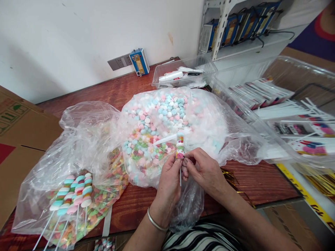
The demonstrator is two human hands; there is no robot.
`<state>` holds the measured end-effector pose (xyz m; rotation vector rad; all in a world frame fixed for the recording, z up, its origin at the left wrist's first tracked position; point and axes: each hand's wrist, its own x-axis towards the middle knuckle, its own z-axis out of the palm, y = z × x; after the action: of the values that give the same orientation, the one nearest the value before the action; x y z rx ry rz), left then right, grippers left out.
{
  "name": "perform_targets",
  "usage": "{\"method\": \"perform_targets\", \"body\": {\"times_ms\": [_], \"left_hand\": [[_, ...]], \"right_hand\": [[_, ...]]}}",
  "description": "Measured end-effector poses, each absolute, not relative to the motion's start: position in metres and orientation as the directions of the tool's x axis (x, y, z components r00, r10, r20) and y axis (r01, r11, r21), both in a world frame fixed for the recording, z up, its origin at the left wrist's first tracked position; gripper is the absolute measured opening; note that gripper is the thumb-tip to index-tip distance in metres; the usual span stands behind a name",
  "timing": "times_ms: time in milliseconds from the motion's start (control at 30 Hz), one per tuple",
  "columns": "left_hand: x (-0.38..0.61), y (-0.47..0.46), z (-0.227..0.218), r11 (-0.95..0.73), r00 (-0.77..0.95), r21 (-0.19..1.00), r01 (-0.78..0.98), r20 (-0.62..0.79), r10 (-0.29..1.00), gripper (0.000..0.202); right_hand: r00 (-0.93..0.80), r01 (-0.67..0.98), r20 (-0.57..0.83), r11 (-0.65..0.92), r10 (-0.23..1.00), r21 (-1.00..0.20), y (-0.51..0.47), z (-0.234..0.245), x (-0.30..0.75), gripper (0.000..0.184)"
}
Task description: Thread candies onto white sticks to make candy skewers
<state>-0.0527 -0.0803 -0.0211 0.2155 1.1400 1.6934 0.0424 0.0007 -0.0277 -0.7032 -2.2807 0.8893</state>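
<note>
My left hand is closed around a candy skewer in a small printed clear bag, its stick pointing down. The fingers of my right hand pinch at the bag's lower end, beside the stick; whether a small tie is also between them is hidden. Just behind both hands spreads a large clear plastic bag of pastel candies, with a white stick-like piece on it. To the left, several unwrapped candy skewers lie on a plastic bag of gummy rings.
A clear bin of printed bags and white sticks stands at right. Behind is a smaller clear tray with a white bottle. Gold twist ties lie beside my right forearm. A cardboard box borders the left; a blue device rests against the wall.
</note>
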Motion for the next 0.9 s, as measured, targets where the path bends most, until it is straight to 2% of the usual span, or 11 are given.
{"method": "perform_targets", "body": {"times_ms": [133, 267, 400, 567, 700, 800, 867, 900], "left_hand": [[-0.054, -0.081, -0.025, 0.028, -0.4, 0.667, -0.745, -0.48, 0.781, 0.028], [-0.052, -0.078, -0.027, 0.072, -0.395, 0.686, -0.724, -0.497, 0.772, 0.036], [-0.048, -0.076, -0.027, 0.113, -0.413, 0.774, -0.623, -0.448, 0.793, 0.037], [-0.051, -0.08, -0.028, 0.249, -0.382, 0.88, -0.404, -0.41, 0.828, 0.032], [-0.053, -0.082, -0.031, 0.319, -0.346, 0.91, -0.264, -0.398, 0.85, 0.03], [-0.055, -0.078, -0.025, 0.219, -0.507, 0.928, -0.302, -0.351, 0.787, 0.041], [-0.058, -0.073, -0.016, 0.032, -0.59, 0.898, -0.438, -0.315, 0.743, 0.046], [-0.06, -0.071, -0.01, -0.069, -0.596, 0.848, -0.526, -0.31, 0.741, 0.047]], "right_hand": [[-0.68, 0.346, 0.163, 0.509, 0.715, -0.788, -0.006, -0.02, 0.048, 0.008], [-0.658, 0.441, 0.055, 0.443, 0.751, -0.781, -0.006, -0.016, 0.047, 0.009], [-0.624, 0.504, -0.014, 0.388, 0.782, -0.772, -0.005, -0.016, 0.044, 0.013], [-0.661, 0.415, -0.128, 0.219, 0.74, -0.883, -0.01, -0.025, 0.053, 0.024], [-0.639, 0.399, -0.103, 0.214, 0.763, -0.891, -0.014, -0.037, 0.064, 0.023], [-0.636, 0.379, -0.004, 0.308, 0.772, -0.872, -0.017, -0.037, 0.071, 0.02], [-0.672, 0.355, 0.058, 0.39, 0.738, -0.85, -0.022, -0.033, 0.074, 0.019], [-0.698, 0.34, 0.077, 0.424, 0.712, -0.839, -0.025, -0.03, 0.076, 0.019]]}}
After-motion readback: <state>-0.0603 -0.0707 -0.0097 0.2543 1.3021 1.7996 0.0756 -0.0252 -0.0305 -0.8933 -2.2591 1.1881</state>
